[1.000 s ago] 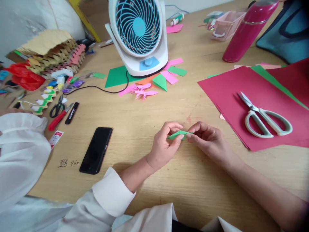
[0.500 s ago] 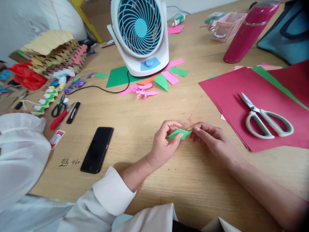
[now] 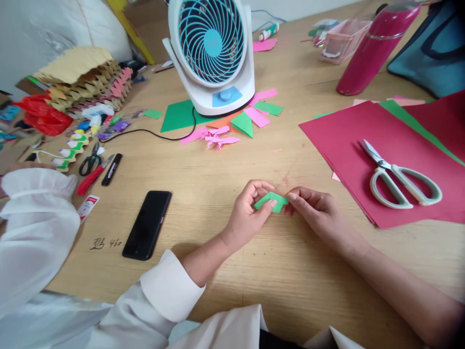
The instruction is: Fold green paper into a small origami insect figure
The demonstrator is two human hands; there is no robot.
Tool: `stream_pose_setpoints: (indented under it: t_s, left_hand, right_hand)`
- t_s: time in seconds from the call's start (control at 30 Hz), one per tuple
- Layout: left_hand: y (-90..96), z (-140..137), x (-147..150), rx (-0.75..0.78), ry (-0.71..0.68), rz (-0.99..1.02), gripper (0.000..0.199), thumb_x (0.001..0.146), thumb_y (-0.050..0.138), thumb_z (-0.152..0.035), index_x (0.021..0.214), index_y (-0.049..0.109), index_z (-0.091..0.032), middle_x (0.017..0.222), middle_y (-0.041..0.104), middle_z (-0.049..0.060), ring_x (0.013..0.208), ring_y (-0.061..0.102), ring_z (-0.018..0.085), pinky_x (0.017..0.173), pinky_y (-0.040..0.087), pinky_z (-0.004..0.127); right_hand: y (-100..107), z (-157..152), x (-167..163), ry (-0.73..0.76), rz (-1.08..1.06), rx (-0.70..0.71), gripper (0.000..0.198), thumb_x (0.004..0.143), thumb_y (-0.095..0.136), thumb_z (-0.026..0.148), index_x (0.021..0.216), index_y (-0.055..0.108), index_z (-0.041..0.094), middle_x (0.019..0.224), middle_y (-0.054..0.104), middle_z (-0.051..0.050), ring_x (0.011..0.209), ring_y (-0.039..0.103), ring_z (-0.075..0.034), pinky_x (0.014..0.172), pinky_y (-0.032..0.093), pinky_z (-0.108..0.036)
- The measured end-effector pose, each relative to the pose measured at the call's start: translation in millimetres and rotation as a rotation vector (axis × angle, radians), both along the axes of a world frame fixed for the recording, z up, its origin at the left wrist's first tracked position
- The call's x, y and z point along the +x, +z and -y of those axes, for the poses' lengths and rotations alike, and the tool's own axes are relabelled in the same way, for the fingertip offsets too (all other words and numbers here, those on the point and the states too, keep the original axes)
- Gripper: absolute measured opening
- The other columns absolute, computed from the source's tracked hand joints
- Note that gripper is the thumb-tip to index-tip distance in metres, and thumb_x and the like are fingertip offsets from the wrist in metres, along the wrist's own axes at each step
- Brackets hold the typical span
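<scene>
A small folded piece of green paper (image 3: 279, 199) is held just above the wooden table between both hands. My left hand (image 3: 250, 206) pinches its left part, thumb on the near face and fingers behind. With thumb and fingertips, my right hand (image 3: 314, 208) grips the paper's right end. A crease runs up to a peak along its upper edge. Beyond the hands lie pink folded paper figures (image 3: 221, 140) and a green paper triangle (image 3: 242, 124).
Scissors (image 3: 390, 169) rest on red paper sheets (image 3: 334, 140) at right, near a magenta bottle (image 3: 378, 53). A fan (image 3: 221, 97) stands at the back. A black phone (image 3: 147, 225) lies left, beside another person's white sleeve (image 3: 39, 228). Behind it are a red-handled knife (image 3: 90, 179) and small scissors (image 3: 89, 162).
The green paper has tilted, so more of its face shows. My right hand has shifted slightly, still gripping the right end. The other person's sleeve has moved a little to the right.
</scene>
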State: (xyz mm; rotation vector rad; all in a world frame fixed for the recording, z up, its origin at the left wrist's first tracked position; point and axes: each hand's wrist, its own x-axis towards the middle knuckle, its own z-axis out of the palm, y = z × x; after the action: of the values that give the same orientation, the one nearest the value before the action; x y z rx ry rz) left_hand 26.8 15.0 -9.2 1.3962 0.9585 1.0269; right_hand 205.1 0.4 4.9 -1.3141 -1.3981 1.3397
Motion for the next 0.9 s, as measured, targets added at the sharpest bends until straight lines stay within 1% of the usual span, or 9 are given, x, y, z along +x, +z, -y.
stream_pose_setpoints:
  t_s: [0.1, 0.2, 0.3, 0.43, 0.6, 0.8, 0.9]
  left_hand:
    - [-2.1, -2.0, -0.5, -0.024, -0.004, 0.016, 0.021, 0.086, 0.064, -0.022, 0.103, 0.052, -0.019, 0.081, 0.058, -0.001, 0.071, 0.056, 0.009, 0.066, 0.046, 0.020]
    - [-3.0, -2.4, -0.1, -0.029, -0.022, 0.035, 0.021, 0.084, 0.066, -0.019, 0.101, 0.053, -0.018, 0.081, 0.059, -0.001, 0.072, 0.057, 0.009, 0.067, 0.047, 0.020]
    - [-2.5, -2.2, 0.9, -0.033, -0.044, 0.060, 0.022, 0.082, 0.068, -0.018, 0.098, 0.054, -0.017, 0.081, 0.061, -0.001, 0.073, 0.059, 0.009, 0.068, 0.047, 0.019]
    - [-2.6, -1.8, 1.6, -0.043, -0.042, 0.087, 0.018, 0.085, 0.066, -0.018, 0.098, 0.054, -0.016, 0.083, 0.062, 0.000, 0.075, 0.060, 0.009, 0.068, 0.048, 0.018]
    - [-0.6, -3.2, -1.0, -0.059, -0.024, 0.055, 0.016, 0.087, 0.063, -0.019, 0.100, 0.055, -0.016, 0.083, 0.062, 0.000, 0.076, 0.060, 0.010, 0.068, 0.048, 0.019]
    - [5.2, -3.9, -6.0, 0.018, 0.023, -0.022, 0.014, 0.094, 0.058, -0.027, 0.102, 0.057, -0.016, 0.071, 0.057, -0.003, 0.063, 0.053, 0.008, 0.062, 0.042, 0.019]
    - [1.2, -2.4, -5.8, 0.041, -0.004, -0.052, 0.018, 0.092, 0.061, -0.026, 0.106, 0.055, -0.017, 0.073, 0.061, -0.002, 0.066, 0.057, 0.009, 0.063, 0.044, 0.020]
  right_hand:
    - [3.4, 0.0, 0.1, -0.002, -0.047, 0.012, 0.034, 0.094, 0.055, 0.051, 0.080, 0.065, 0.021, 0.071, 0.063, -0.002, 0.070, 0.059, -0.015, 0.069, 0.049, -0.029]
    - [1.6, -0.1, -1.4, 0.009, -0.122, -0.002, 0.024, 0.091, 0.062, 0.044, 0.089, 0.067, 0.021, 0.077, 0.065, -0.001, 0.071, 0.060, -0.014, 0.070, 0.050, -0.027]
    - [-5.0, -0.6, -3.3, 0.008, -0.194, 0.007, 0.017, 0.088, 0.068, 0.038, 0.090, 0.067, 0.021, 0.080, 0.066, -0.001, 0.072, 0.060, -0.013, 0.069, 0.050, -0.026]
    - [-11.6, -1.6, -5.4, -0.029, -0.234, 0.036, 0.014, 0.087, 0.069, 0.034, 0.088, 0.065, 0.021, 0.075, 0.065, 0.000, 0.069, 0.059, -0.012, 0.066, 0.050, -0.024]
    - [-13.2, -2.5, -7.2, -0.066, -0.226, 0.071, 0.013, 0.087, 0.069, 0.033, 0.087, 0.063, 0.021, 0.072, 0.062, 0.001, 0.065, 0.057, -0.012, 0.062, 0.050, -0.025]
    - [-12.2, -2.0, -5.0, -0.088, -0.157, 0.135, 0.011, 0.087, 0.067, 0.030, 0.086, 0.062, 0.021, 0.071, 0.059, 0.001, 0.065, 0.055, -0.012, 0.060, 0.047, -0.025]
    - [-10.2, -1.1, -4.0, -0.078, -0.109, 0.157, 0.008, 0.088, 0.065, 0.028, 0.087, 0.062, 0.021, 0.076, 0.061, 0.000, 0.068, 0.056, -0.012, 0.061, 0.047, -0.024]
